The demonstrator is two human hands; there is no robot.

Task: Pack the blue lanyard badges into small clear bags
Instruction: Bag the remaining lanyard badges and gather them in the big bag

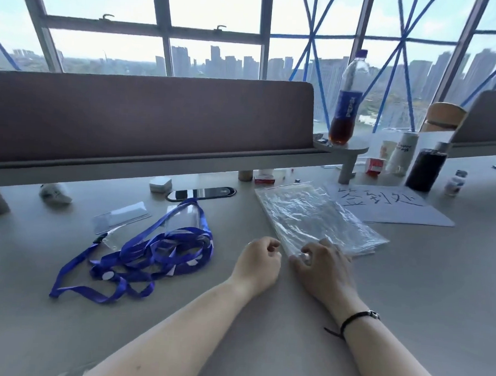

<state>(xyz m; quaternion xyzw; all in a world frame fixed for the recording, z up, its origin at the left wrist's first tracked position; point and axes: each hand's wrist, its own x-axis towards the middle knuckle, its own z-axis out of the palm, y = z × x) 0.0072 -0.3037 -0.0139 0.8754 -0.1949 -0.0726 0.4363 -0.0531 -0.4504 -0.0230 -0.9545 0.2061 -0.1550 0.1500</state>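
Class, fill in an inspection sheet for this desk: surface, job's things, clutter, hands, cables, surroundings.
Surface: pale desk.
Job's things: tangled blue lanyard badges at left; stack of clear bags at right.
Clutter: cola bottle on a shelf, handwritten paper sign, dark cup, small boxes.
Hands: left hand curled, holding nothing; right hand pinching the stack's near corner.
Cables: nothing seen.
Surroundings: grey divider, windows, city skyline.

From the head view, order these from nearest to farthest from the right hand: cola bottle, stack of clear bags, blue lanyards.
From the right hand:
1. Stack of clear bags, touched at its near corner.
2. Blue lanyards, left, beyond the left hand.
3. Cola bottle, far back on the shelf.
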